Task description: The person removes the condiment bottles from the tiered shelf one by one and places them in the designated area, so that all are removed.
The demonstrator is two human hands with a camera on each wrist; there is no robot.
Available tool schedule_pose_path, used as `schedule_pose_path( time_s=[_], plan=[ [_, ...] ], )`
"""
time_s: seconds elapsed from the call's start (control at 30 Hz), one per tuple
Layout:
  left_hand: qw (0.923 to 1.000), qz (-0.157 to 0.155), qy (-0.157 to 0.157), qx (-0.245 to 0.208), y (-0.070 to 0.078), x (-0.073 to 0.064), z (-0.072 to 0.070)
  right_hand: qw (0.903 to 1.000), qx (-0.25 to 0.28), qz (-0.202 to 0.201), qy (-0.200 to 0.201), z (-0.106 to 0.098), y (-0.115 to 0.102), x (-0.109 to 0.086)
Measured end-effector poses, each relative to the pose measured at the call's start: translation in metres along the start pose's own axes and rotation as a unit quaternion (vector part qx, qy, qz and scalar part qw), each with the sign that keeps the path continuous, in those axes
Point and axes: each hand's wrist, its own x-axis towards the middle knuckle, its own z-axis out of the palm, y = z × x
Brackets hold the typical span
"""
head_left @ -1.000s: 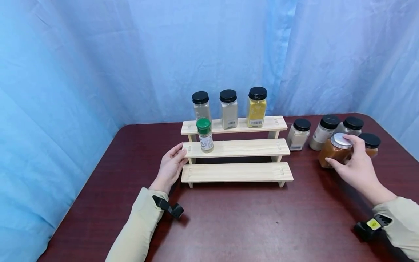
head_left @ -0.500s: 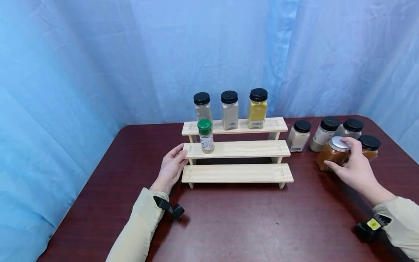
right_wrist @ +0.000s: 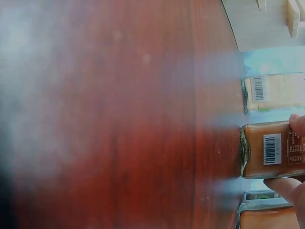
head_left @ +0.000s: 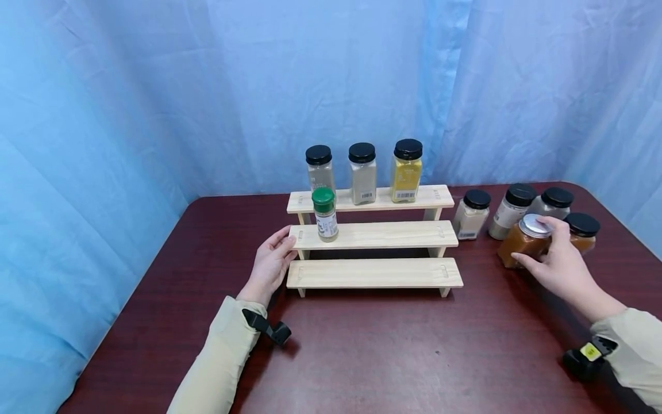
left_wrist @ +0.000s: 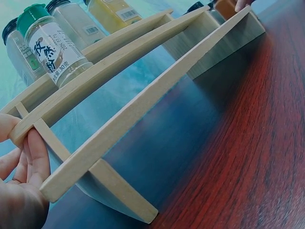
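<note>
1. Head view: the person's right hand (head_left: 561,269) has its grip on a brown jar (head_left: 517,246) with a silver lid, at the right of the counter (head_left: 362,356); I can't tell whether the jar's base touches down.
2. Over on the other side, the left hand (head_left: 269,264) pinches the left end of the middle shelf (head_left: 385,233) of a wooden rack (head_left: 372,273).
3. On that shelf, near the left hand, stands a green-capped bottle (head_left: 326,221).
4. Up on the top shelf, left to right: a grey jar (head_left: 322,175), a whitish jar (head_left: 364,181) and a yellow jar (head_left: 406,173), all black-lidded.
5. Just beside the rack's right end stands a cream jar (head_left: 469,219).
6. Partly behind the right hand sits an orange jar (head_left: 581,242).
</note>
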Motion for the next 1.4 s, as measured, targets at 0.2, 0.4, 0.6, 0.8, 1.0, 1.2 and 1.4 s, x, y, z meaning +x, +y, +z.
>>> schedule_pose_path(
  time_s=[0.2,0.4,0.6,0.8,1.0,1.2,1.4],
  plan=[
    [1.0000,0.000,0.000,-0.004,0.000,-0.001,0.000,0.9999,-0.005,0.007,-0.011,0.002,0.000,0.003],
    [1.0000,0.002,0.002,-0.002,0.000,-0.001,0.000,1.0000,-0.008,0.000,-0.005,0.004,0.001,0.004],
    [1.0000,0.000,0.001,-0.001,-0.001,-0.001,-0.001,0.9999,-0.008,0.004,-0.014,0.003,0.000,0.005],
    [1.0000,-0.001,0.000,0.001,0.000,-0.001,-0.001,0.9995,0.004,0.002,-0.031,-0.004,-0.004,0.005],
    [1.0000,0.002,-0.006,-0.001,0.001,-0.001,0.000,0.9985,0.049,0.011,-0.021,-0.020,-0.018,0.009],
    [1.0000,0.000,-0.006,0.000,0.001,0.000,0.000,0.9966,0.069,0.024,0.038,-0.034,-0.039,0.015],
    [1.0000,0.000,-0.005,0.003,0.000,-0.001,0.000,0.9861,0.102,-0.048,0.122,-0.033,-0.068,0.013]
  ],
)
